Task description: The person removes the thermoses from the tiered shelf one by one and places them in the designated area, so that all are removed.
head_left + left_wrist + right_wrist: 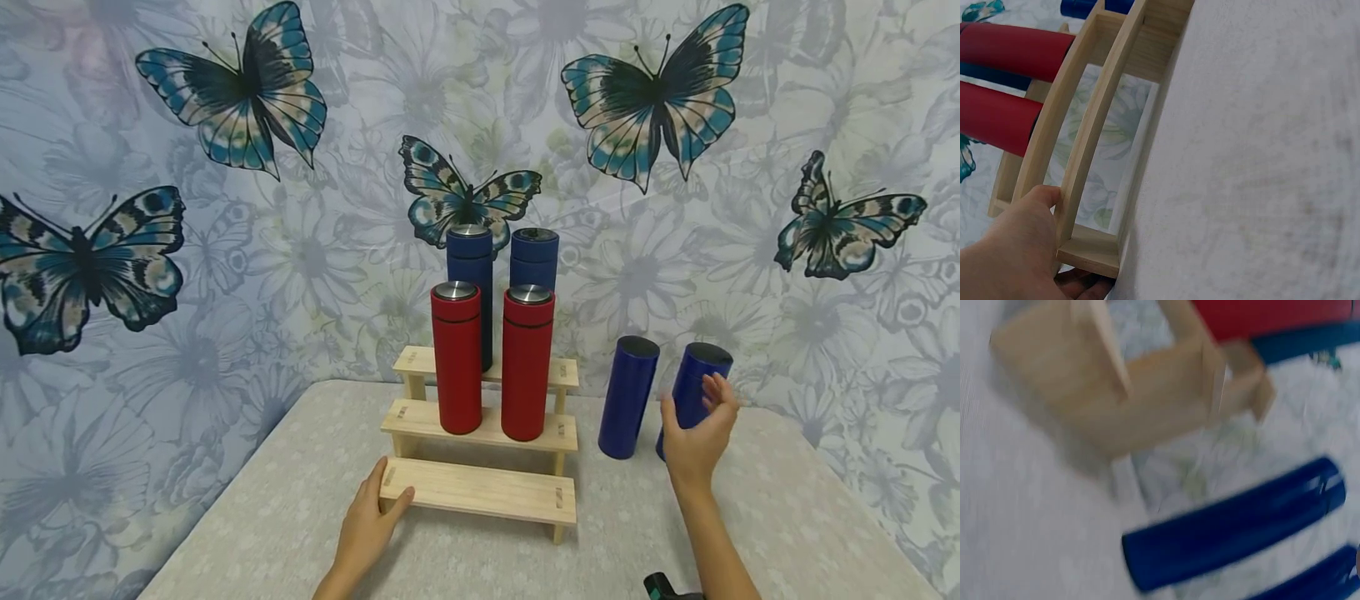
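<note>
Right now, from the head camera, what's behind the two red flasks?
A left blue flask and a right blue flask, tops showing. Below, only a strip of the left one shows, down to the top shelf. The red flasks cover the rest, including the right one's base.

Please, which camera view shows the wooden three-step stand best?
The head view: the wooden stand shows all three steps there, with the left hand holding the lowest. The left wrist view shows it cropped at the top; the right wrist view shows its right end, blurred and cut off.

Teal-and-black butterflies (657, 92) across a pale grey-blue floral wall (360, 308) behind a light patterned tabletop (798, 517)
</note>
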Tool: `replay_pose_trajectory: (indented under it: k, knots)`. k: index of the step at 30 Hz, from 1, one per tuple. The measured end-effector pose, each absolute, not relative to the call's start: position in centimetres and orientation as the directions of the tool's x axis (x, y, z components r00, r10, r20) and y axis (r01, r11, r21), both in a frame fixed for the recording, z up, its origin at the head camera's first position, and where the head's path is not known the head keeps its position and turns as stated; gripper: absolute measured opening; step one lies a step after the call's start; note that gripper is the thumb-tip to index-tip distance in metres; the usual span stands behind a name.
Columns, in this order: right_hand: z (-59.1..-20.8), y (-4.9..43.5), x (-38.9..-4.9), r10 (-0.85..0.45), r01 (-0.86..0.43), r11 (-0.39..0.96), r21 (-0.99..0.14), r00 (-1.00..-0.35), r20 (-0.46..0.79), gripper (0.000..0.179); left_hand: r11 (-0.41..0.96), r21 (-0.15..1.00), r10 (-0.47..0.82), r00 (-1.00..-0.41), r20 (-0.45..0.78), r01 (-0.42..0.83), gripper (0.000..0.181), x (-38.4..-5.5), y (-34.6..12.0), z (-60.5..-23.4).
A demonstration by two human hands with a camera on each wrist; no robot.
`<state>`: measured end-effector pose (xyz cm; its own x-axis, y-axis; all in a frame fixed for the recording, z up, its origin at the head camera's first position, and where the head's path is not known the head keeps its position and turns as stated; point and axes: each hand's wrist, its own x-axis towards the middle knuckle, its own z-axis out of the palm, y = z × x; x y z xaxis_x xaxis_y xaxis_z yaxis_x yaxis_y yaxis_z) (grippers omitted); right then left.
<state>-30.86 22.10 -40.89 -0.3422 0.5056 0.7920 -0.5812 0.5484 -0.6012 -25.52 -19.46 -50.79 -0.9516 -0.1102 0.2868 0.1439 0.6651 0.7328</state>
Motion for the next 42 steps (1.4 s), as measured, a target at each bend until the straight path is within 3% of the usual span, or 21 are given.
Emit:
replay_pose_trajectory:
  k: [4,8,16,20,29,42]
  knots:
    - [-37.5,17.4,-29.0,0.32,-0.726,0.511,-0.461,-0.337,0.885,0.055,0.665,0.731,-0.105,-0.951,0.292,0.152,0.08,-25.6,-19.4,-50.7]
    - [-34.8,13.1,-27.8,0.141,-0.804,0.436,-0.404,-0.382,0.913,0.054,0.66,0.735,-0.104,-0.95,0.294,0.156,0.08,-25.7,-19.4,-50.6]
    - [-34.1,8.8,-30.4,-0.026,-0.732,0.351,-0.585,-0.632,0.775,0.081,0.651,0.741,-0.098,-0.951,0.294,0.162,0.081,-26.0,-19.2,-50.4]
    - [-35.8,8.3,-32.9,-0.026,-0.679,0.374,-0.632,-0.689,0.725,0.091,0.657,0.736,-0.096,-0.95,0.297,0.164,0.08,-26.0,-19.2,-50.3]
    - [-36.6,8.4,-32.6,0.056,-0.703,0.33,-0.631,-0.652,0.756,0.09,0.668,0.725,-0.094,-0.947,0.308,0.169,0.079,-25.9,-19.2,-50.1]
    - [-35.8,10.8,-26.0,0.067,-0.787,0.399,-0.471,-0.488,0.87,0.09,0.655,0.738,-0.089,-0.954,0.287,0.161,0.079,-25.6,-19.3,-50.4]
